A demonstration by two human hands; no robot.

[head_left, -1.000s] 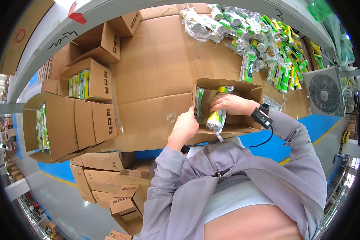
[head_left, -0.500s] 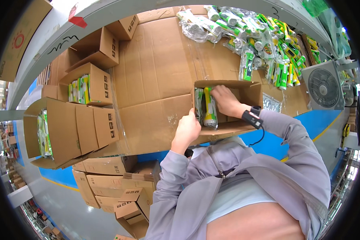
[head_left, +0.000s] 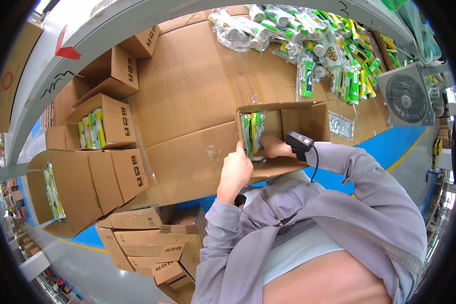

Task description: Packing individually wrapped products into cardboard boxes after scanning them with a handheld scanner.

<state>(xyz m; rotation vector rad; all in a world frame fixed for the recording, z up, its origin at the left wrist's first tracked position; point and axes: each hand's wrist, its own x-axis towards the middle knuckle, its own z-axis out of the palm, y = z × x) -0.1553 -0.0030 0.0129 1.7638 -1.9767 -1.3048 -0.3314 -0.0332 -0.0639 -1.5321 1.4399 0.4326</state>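
Observation:
An open cardboard box point(head_left: 303, 108) stands before me near the table's front edge. Green, yellow and white tube-shaped packs in clear plastic point(head_left: 255, 126) are upright along its left wall, and the right part shows bare cardboard. My left hand point(head_left: 236, 169) grips that left wall from outside, its thumb at the rim and its other fingers partly hidden. Down inside the box is my right hand point(head_left: 275, 147), by the near end of the packs. Its fingers are mostly hidden by the packs and its own wrist, so I cannot tell whether they hold one.
A heap of similar bagged packs point(head_left: 334, 50) covers the far right of the table. A flat clear bag point(head_left: 341, 125) lies right of the box. A fan point(head_left: 406, 99) stands at the right. Partly filled boxes point(head_left: 117, 119) line the left, with more cartons point(head_left: 147, 235) below.
My right hand has moved down and toward me inside the box. The packs now sit closer to the left wall. My left hand stays on that wall; the whole view has shifted slightly.

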